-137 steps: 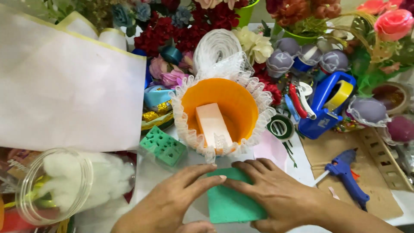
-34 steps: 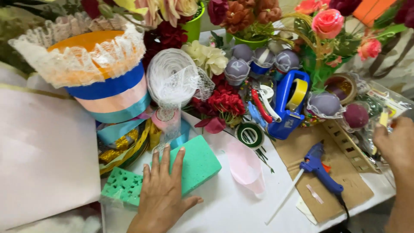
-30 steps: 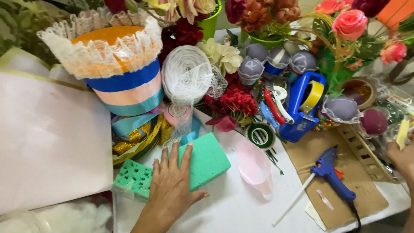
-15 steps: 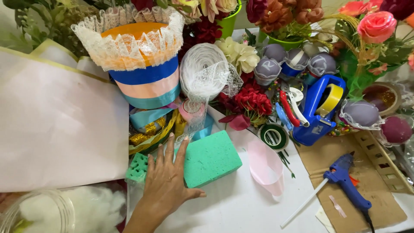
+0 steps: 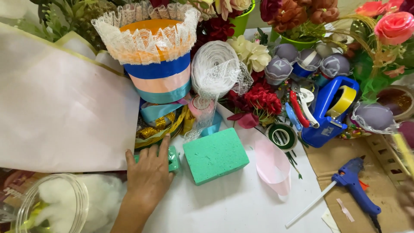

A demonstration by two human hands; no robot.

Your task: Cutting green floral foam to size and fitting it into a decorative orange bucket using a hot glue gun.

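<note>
Bright, even light falls from above, leaving only soft, short shadows beside the green foam block on the white bench. Colours are vivid, with no harsh glare. The right hand blurs at the frame's lower right edge.

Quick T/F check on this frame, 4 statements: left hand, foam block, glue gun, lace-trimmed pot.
1. The left hand rests on the small green grid piece. True.
2. The green foam block is held in the left hand. False: it lies on the table, beside the hand.
3. The blue glue gun lies on brown cardboard. True.
4. The lace-trimmed pot lies on its side. False: it stands upright.
</note>
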